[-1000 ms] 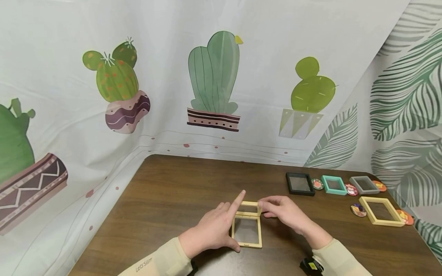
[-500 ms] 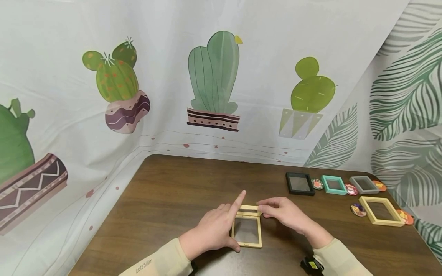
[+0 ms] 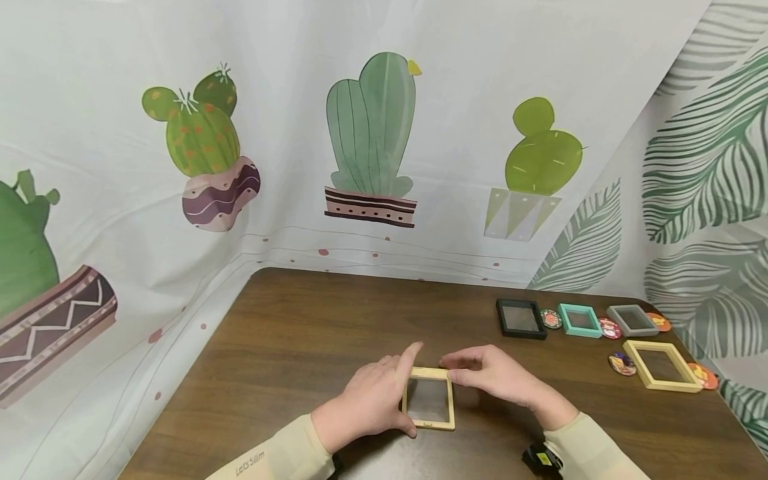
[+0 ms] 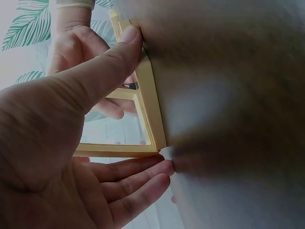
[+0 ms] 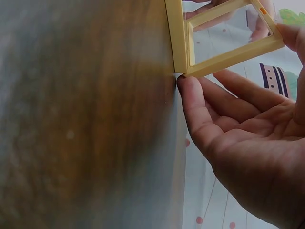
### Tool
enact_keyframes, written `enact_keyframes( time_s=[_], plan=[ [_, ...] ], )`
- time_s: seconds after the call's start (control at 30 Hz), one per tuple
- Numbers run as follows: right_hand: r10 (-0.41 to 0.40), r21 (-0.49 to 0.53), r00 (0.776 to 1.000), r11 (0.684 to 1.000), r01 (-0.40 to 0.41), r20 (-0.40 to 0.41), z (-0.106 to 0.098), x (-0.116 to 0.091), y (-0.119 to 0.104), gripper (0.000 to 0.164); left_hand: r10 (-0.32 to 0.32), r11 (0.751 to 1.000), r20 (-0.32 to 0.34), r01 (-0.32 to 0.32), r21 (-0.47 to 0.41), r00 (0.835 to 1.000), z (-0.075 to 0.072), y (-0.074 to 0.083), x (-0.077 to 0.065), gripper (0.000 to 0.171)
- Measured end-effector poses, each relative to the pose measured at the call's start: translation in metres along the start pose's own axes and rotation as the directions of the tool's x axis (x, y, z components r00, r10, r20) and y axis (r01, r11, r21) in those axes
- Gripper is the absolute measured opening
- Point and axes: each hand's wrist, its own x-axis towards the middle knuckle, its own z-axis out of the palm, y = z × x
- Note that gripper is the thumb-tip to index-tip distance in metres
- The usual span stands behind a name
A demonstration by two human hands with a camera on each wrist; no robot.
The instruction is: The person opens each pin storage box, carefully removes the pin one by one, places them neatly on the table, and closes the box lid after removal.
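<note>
A yellow hinged display frame [image 3: 437,425] with a clear film window lies on the table. Its lid [image 5: 238,56] stands raised at a slant over the base in the right wrist view. My left hand [image 3: 369,398] spans the frame's left side, thumb at the near edge and index finger stretched past the far edge. At the far right corner my right hand [image 3: 499,375] holds the lid, thumb on its rim. One right fingertip [image 5: 189,86] sits at the corner by the hinge.
A black frame [image 3: 537,333], a teal frame [image 3: 563,319], a grey frame [image 3: 645,331] and another yellow frame [image 3: 672,385] lie at the right of the brown table [image 3: 336,307]. Several round printed discs [image 3: 622,363] lie among them. A cactus-print curtain [image 3: 288,153] hangs behind.
The lid has swung up and over toward the near side, so its window no longer shows in the head view. My right hand moves with it; the left hand stays almost still.
</note>
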Motion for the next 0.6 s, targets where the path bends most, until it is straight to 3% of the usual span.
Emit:
enact_keyframes(
  time_s=[0.33, 0.6],
  plan=[
    [-0.085, -0.001, 0.993, 0.996, 0.086, 0.084, 0.0018, -0.0002, 0.0034, 0.046, 0.009, 1.0, -0.003, -0.009, 0.018, 1.0, 0.0, -0.0004, 0.0001, 0.138],
    [-0.147, -0.167, 0.986, 0.973, 0.158, 0.075, 0.0052, -0.0029, 0.0013, 0.054, 0.016, 0.999, -0.002, -0.016, 0.031, 1.0, 0.0013, -0.0012, -0.0004, 0.132]
  ],
)
